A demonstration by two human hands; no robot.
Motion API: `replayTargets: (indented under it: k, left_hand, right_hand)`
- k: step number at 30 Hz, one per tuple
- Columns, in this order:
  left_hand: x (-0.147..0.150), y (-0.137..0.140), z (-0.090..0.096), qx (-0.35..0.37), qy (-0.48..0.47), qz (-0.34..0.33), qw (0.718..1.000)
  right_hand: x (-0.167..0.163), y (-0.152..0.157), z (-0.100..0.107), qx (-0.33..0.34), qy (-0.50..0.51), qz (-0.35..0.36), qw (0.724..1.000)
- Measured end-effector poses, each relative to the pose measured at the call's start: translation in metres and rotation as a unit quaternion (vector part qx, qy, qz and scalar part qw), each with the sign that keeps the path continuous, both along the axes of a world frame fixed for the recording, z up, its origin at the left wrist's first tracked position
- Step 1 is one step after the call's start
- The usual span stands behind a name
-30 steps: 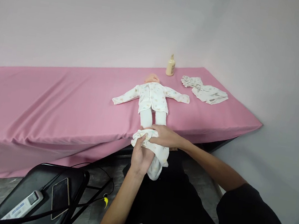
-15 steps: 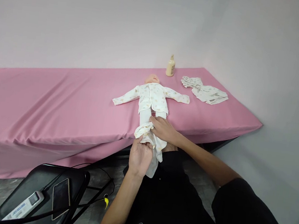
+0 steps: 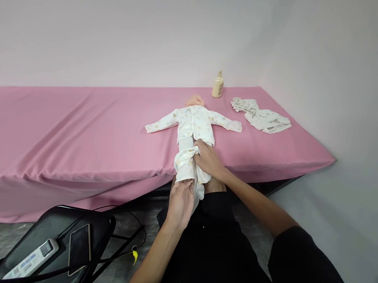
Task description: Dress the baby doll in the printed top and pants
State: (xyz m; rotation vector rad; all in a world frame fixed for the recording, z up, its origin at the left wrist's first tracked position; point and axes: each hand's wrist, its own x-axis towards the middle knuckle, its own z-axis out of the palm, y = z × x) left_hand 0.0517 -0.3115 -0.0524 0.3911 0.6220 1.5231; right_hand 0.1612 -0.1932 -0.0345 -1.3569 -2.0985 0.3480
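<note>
A baby doll lies on its back across the pink-covered table, its legs toward me. It wears a white printed long-sleeved top with both sleeves spread out. Bunched white printed baby pants surround the doll's lower leg on the left side of the view; the other pant leg hangs beside it over the table edge. My right hand pinches the gathered upper part of the pants. Below it, my left hand, palm up, has its curled fingers at the pant leg's lower hem. The doll's feet are hidden.
The pink sheet covers a long table against the wall. A cream pump bottle and a crumpled white printed garment rest at the back right. A black chair at lower left bears a phone and a white device.
The bunched pants sit slightly higher on the doll's leg. My right hand has shifted a little up, and my left hand's fingers have moved down to the hem.
</note>
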Motion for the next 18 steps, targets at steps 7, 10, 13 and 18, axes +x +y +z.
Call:
replayTargets:
  k: [7, 10, 13, 18]
  left_hand:
    - [0.003, 0.004, -0.014, 0.0, 0.107, 0.046, 0.993]
    - [-0.002, 0.006, -0.024, -0.005, 0.191, 0.057, 0.98]
    - [-0.009, 0.008, -0.03, 0.0, 0.256, 0.087, 0.963]
    - [-0.018, 0.014, -0.032, 0.013, 0.313, 0.103, 0.944]
  right_hand:
    - [-0.005, 0.013, -0.001, -0.034, 0.073, -0.021, 0.996]
    - [-0.004, 0.016, 0.0, -0.094, 0.109, -0.036, 0.989]
    - [-0.003, 0.018, 0.005, -0.145, 0.13, -0.044, 0.98]
    - [-0.004, 0.018, 0.01, -0.156, 0.148, -0.049, 0.975]
